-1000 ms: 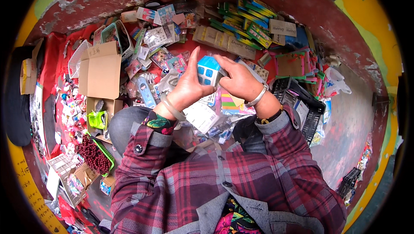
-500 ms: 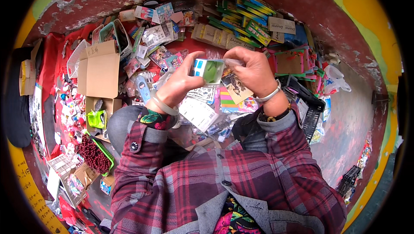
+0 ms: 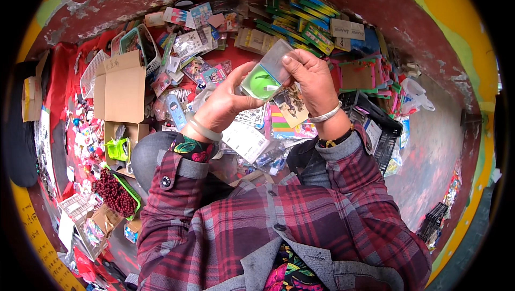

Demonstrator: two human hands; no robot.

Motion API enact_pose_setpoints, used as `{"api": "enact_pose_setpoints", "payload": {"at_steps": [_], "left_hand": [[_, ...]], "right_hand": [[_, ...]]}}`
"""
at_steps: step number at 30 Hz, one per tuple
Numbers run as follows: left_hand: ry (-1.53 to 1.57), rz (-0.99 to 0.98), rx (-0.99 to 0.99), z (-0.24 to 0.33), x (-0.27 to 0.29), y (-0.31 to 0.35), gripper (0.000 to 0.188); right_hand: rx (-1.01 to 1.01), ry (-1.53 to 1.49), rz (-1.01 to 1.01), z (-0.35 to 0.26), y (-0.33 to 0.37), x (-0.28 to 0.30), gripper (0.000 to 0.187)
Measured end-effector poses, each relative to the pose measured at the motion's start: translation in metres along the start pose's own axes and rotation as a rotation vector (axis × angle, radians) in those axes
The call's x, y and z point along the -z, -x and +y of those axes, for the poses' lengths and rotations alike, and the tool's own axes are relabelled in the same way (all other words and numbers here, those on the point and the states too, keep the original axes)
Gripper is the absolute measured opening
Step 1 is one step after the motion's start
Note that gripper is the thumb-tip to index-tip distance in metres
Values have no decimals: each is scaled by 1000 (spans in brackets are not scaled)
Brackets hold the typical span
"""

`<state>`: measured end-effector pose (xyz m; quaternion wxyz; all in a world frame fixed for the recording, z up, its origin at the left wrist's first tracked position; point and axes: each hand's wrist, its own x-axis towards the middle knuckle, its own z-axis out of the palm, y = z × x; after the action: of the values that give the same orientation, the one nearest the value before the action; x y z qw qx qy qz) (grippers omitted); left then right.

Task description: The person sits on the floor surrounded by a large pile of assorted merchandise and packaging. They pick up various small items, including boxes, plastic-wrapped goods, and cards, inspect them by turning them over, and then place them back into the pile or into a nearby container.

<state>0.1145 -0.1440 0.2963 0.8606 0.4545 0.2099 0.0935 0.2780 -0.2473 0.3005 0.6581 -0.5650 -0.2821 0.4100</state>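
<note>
Above the pile in front of me, my left hand (image 3: pixel 221 103) grips a small clear plastic case by its left side, thumb below and fingers behind. Inside the case lies a bright green round item (image 3: pixel 262 83) whose kind I cannot make out. A clear, greyish flap (image 3: pixel 276 61) stands up from the case's upper right edge. My right hand (image 3: pixel 314 79) pinches that flap between thumb and fingers; some of its fingers are hidden behind it. Below the hands lie a picture card (image 3: pixel 292 109), a striped coloured sheet (image 3: pixel 283 126) and a white label sheet (image 3: pixel 245 141).
An open cardboard box (image 3: pixel 122 91) and a basket (image 3: pixel 140 44) stand at the left, near dark red beads (image 3: pixel 113 193) in a green tray. Stacked yellow-green boxes (image 3: pixel 303 20) lie at the back. A black crate (image 3: pixel 378 130) is at the right.
The case has been turned, so the green round item faces me instead of the blue-and-white side. Its clear flap is now raised, with my right hand's thumb on it.
</note>
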Motion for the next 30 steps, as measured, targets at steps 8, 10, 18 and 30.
{"api": "enact_pose_setpoints", "payload": {"at_steps": [8,10,18,30], "left_hand": [[106,26,-70,-3,8,3,57],[93,52,-92,-6,9,2,51],[-134,173,-139,-4,7,-1,37],[15,425,-160,-11,15,-6,41]], "right_hand": [[-132,-297,79,8,-4,0,17],[-136,-320,95,11,-4,-3,17],[-151,-330,80,11,-8,2,18],[64,41,-85,6,-1,-8,17]]}}
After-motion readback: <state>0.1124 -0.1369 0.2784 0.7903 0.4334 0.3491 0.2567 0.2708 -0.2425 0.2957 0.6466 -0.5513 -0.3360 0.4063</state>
